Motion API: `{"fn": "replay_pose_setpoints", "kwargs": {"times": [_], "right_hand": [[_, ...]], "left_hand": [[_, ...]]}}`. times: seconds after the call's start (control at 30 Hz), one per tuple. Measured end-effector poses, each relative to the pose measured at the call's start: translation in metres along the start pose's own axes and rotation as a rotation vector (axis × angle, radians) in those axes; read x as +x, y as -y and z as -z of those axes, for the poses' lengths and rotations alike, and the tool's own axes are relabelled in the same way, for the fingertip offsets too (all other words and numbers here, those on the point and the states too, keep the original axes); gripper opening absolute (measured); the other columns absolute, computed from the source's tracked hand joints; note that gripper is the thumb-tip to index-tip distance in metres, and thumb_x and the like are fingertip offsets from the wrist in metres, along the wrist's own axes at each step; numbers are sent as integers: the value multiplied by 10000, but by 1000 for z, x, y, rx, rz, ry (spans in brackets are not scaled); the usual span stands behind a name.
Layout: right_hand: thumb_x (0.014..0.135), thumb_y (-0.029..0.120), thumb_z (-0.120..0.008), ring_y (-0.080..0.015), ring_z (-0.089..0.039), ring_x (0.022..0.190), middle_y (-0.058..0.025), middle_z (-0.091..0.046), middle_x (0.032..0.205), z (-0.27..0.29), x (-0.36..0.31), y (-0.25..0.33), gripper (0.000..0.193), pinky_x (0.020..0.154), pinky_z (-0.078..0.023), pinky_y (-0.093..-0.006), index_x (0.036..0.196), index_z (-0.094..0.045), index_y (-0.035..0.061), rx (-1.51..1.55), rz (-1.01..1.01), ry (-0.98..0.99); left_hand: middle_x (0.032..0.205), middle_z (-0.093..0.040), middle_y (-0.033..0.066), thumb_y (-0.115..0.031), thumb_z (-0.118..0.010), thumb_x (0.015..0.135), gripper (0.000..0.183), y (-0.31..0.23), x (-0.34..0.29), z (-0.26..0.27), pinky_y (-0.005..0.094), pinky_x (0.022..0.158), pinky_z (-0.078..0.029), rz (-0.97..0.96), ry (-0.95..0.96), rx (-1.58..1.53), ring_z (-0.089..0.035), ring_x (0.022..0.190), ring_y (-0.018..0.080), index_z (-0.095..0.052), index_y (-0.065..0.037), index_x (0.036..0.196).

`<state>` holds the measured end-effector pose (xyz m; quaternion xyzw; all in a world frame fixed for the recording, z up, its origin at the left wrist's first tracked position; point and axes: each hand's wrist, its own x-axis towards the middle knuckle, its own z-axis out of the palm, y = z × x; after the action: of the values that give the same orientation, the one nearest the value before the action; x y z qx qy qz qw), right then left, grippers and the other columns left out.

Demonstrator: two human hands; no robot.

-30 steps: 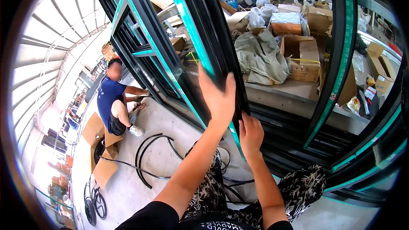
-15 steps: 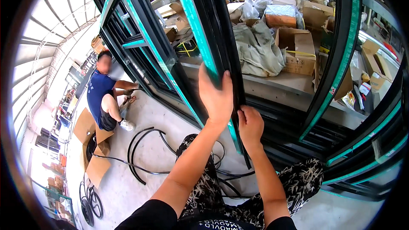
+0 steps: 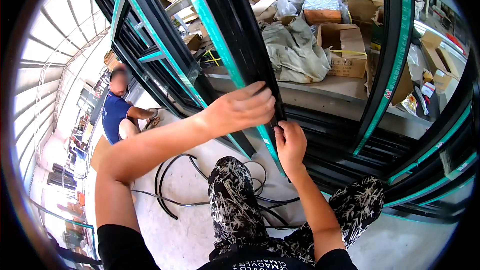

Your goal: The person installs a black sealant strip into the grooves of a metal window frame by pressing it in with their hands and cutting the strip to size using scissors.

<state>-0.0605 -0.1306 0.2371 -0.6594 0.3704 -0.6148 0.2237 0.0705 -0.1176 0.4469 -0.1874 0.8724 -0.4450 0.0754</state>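
Observation:
A tall black window-frame upright (image 3: 235, 35) with a green film strip along one face leans in front of me. My left hand (image 3: 242, 107) lies across it from the left, its fingers bent together at the right edge; what the fingertips hold, if anything, is hidden. Just below, my right hand (image 3: 291, 142) is closed in a pinch at the same edge. A thin black rubber strip (image 3: 287, 176) runs along there, its lower end showing past the hand.
More black frames with green film (image 3: 397, 70) stand right and left. Behind them a shelf holds cardboard boxes (image 3: 345, 65) and a grey cloth (image 3: 295, 52). Loose black tubing (image 3: 172, 202) lies on the floor. A co-worker in blue (image 3: 115, 115) crouches at the left.
My left hand has turned from lying along the upright to reaching across it, its elbow swinging out left. My right hand stays pinched at the edge. The view has shifted slightly.

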Motion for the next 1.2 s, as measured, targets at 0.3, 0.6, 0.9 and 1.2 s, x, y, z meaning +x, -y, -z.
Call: {"fn": "replay_pose_setpoints", "kwargs": {"times": [0.3, 0.6, 0.9, 1.2], "right_hand": [[816, 61, -707, -357, -619, 819, -118, -647, 879, 2, 2, -7, 130, 705, -504, -443, 926, -638, 61, 58, 27, -45], [816, 74, -702, -343, -615, 794, -106, -644, 866, 3, 7, -3, 121, 684, -504, -436, 924, -648, 77, -16, 20, 0], [835, 82, -702, -343, -614, 814, -104, -642, 880, -4, 0, -10, 119, 703, -509, -440, 937, -641, 76, 33, 6, -44], [834, 70, -706, -340, -619, 828, -106, -650, 896, -9, 1, -15, 126, 724, -510, -425, 938, -635, 59, 63, -9, -90]], "left_hand": [[1057, -602, 39, -151, -631, 727, 206, 15, 17, -23, 309, 941, -501, -190, -95, 92, -567, 1050, 191, -641, -96, 925], [939, -587, 66, -154, -609, 683, 189, 20, 18, -29, 316, 890, -498, -207, -25, 10, -581, 948, 217, -621, -76, 855], [1006, -616, 26, -126, -652, 709, 189, 24, 18, -20, 312, 928, -503, -73, -86, 126, -606, 1007, 185, -610, -122, 893], [995, -602, 39, -105, -644, 726, 159, 31, 23, -24, 320, 911, -516, -145, 14, 99, -589, 1002, 193, -606, -99, 880]]}}
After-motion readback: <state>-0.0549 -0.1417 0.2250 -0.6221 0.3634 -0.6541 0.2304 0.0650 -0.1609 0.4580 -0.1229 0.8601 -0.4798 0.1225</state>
